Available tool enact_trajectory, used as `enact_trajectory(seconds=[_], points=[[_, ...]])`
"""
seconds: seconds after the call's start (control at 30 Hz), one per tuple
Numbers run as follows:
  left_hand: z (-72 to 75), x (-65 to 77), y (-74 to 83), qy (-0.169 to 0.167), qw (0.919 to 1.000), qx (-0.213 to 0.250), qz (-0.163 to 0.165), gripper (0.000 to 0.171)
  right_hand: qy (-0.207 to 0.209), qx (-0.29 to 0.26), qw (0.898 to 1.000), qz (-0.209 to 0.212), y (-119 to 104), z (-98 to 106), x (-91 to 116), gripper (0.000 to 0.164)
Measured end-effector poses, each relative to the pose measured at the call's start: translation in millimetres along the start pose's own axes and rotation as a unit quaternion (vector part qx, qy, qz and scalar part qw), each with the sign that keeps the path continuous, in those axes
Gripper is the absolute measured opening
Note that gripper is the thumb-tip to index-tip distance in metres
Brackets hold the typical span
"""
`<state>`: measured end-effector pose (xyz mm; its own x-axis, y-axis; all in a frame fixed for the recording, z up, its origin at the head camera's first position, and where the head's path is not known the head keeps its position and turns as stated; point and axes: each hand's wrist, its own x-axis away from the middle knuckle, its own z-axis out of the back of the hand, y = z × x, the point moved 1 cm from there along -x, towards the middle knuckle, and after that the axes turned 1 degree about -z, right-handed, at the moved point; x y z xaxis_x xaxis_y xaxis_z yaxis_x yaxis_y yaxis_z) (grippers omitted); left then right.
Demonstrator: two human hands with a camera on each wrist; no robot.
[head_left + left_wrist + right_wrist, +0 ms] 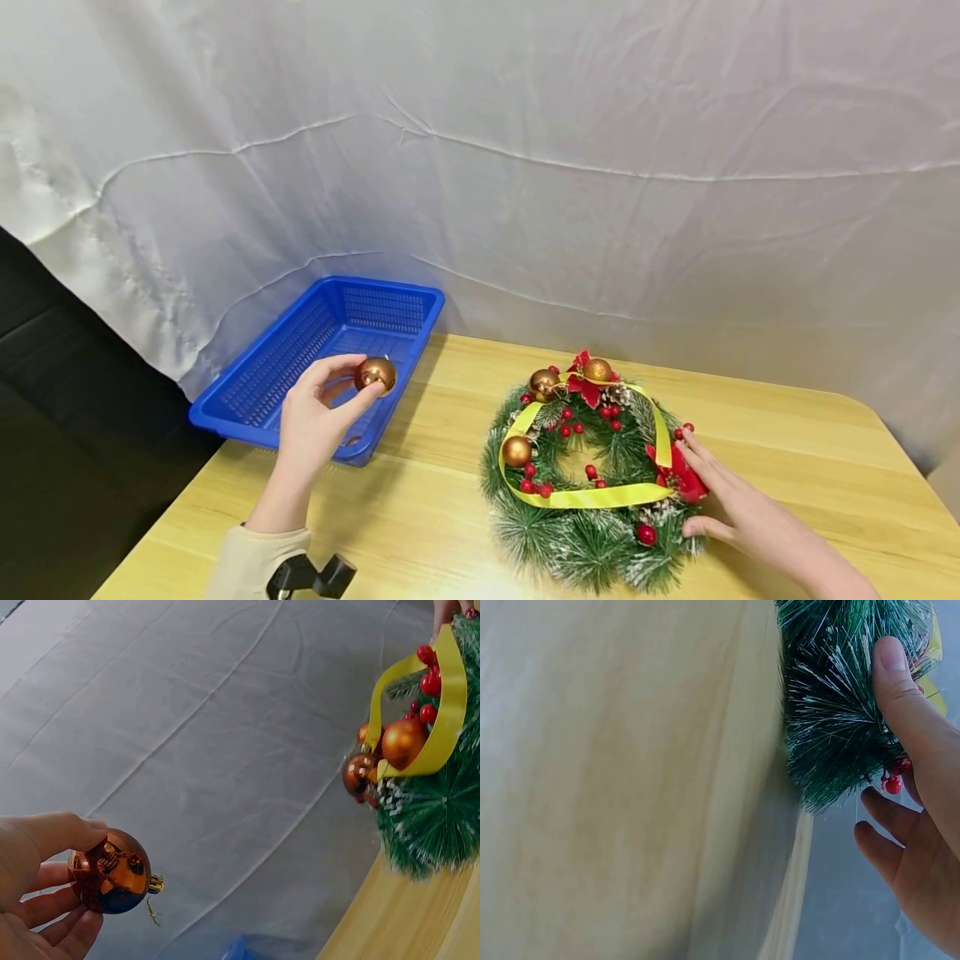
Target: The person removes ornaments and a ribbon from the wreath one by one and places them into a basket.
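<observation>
My left hand (pixel 309 417) pinches a shiny copper-brown Christmas ball (pixel 376 375) between thumb and fingers, above the near right side of the blue basket (pixel 225 427). A gold cap and a short loop of string show on the ball (pixel 118 871) in the left wrist view. To the right, a green Christmas wreath (pixel 532 533) lies on the table, with red berries, red flowers, several gold and brown balls and a yellow ribbon (pixel 592 498). My right hand (pixel 738 508) touches the wreath's right edge by a red flower (pixel 686 479), thumb and fingers spread.
The wooden table (pixel 435 508) holds the basket at its left and the wreath right of the middle. A brown object (pixel 351 441) shows inside the basket's near end. Behind hangs a grey-white cloth (pixel 525 167); a black surface (pixel 90 467) lies at the left.
</observation>
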<state>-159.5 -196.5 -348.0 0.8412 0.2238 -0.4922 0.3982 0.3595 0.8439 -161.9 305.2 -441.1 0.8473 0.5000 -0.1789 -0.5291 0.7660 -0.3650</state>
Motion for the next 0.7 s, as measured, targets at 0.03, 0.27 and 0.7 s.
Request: enact_trajectory(seconds=[0.03,0.27,0.7], points=[[1.6,-0.4,-2.0,0.005,1.0000,-0.003,0.000,0.038,0.000,0.000,1.000,0.000,0,0,0,0.099],[13.5,-3.3,-17.9,0.030,0.9978,-0.047,0.036,0.038,0.000,-0.001,1.000,-0.001,0,0,0,0.099],[27.5,-4.6,-37.7,0.068,0.9909,-0.086,0.078,0.038,0.002,0.003,1.000,0.001,1,-1,1,0.099]])
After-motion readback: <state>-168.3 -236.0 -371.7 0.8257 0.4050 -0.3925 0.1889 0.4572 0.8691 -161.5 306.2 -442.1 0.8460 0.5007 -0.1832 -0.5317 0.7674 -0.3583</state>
